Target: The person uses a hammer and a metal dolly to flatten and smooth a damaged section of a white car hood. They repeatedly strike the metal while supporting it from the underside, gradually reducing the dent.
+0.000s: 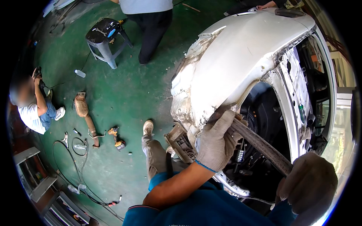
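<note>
My left hand (218, 145), in a pale knit work glove with a blue cuff, is closed at the upper end of a long, worn brown-grey bar (262, 145). That end lies against the edge of the white car body (230, 64), beside the open trunk; my fingers partly hide the contact. A flat, rusty-looking metal piece (215, 115) shows beside my thumb; whether it belongs to the bar I cannot make out. Lower right, my gloved right hand (311, 182) wraps round the bar's near end. The car's rear corner is crumpled and scraped.
A cordless drill (117, 138), a rusty exhaust part (81, 105) and black cables (81, 184) lie on the green floor (124, 90). A stool (103, 49) holds tools. One person crouches at left with a tool; another stands at the back. A hand (267, 5) rests near the car's far side.
</note>
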### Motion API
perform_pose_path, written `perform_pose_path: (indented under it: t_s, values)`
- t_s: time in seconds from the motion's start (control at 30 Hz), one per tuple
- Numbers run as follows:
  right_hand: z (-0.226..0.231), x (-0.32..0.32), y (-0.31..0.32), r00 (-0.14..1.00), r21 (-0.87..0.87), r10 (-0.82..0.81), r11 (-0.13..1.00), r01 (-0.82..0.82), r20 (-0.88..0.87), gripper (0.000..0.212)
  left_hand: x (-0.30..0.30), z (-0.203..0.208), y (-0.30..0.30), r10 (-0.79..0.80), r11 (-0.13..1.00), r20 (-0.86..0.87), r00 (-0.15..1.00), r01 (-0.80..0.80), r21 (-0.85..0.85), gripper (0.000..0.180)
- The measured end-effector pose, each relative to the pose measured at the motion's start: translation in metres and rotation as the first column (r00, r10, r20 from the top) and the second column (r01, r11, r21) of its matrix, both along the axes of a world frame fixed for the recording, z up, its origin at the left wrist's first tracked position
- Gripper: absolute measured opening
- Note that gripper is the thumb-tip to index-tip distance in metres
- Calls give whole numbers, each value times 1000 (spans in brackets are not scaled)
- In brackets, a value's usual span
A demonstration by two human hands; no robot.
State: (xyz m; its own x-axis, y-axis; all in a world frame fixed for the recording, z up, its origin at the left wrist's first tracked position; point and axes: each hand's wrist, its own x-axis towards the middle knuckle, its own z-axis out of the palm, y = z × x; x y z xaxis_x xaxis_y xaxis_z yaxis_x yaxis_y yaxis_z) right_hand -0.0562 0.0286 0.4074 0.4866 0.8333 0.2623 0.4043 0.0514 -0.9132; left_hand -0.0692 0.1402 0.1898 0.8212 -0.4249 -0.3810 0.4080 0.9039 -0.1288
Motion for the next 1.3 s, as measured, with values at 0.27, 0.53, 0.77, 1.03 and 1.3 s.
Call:
perform_pose_path:
  t_s: [0.27, 0.53, 0.77, 1.03, 1.3]
  values:
    - [5, -12, 0, 987, -106, -158, 983, 153, -42, 8, -4, 2, 0, -13, 1000, -56, 998, 14, 18, 29]
    - [-2, -15, -11, 970, -31, -239, 971, 238, -37, 12, -2, 11, -1, 5, 993, -88, 996, 6, 121, 27]
    - [-3, -3, -3, 986, 1, -166, 986, 166, -27, 13, -2, 7, -1, -32, 994, -65, 997, 39, 103, 27]
    - [1, 1, 2, 988, -39, -156, 987, 156, 3, 7, -1, 5, -3, -13, 1000, -37, 999, 14, 16, 26]
    - [14, -2, 2, 982, -160, -184, 972, 174, -47, 9, -3, 7, 3, -27, 998, -51, 998, 29, 53, 31]
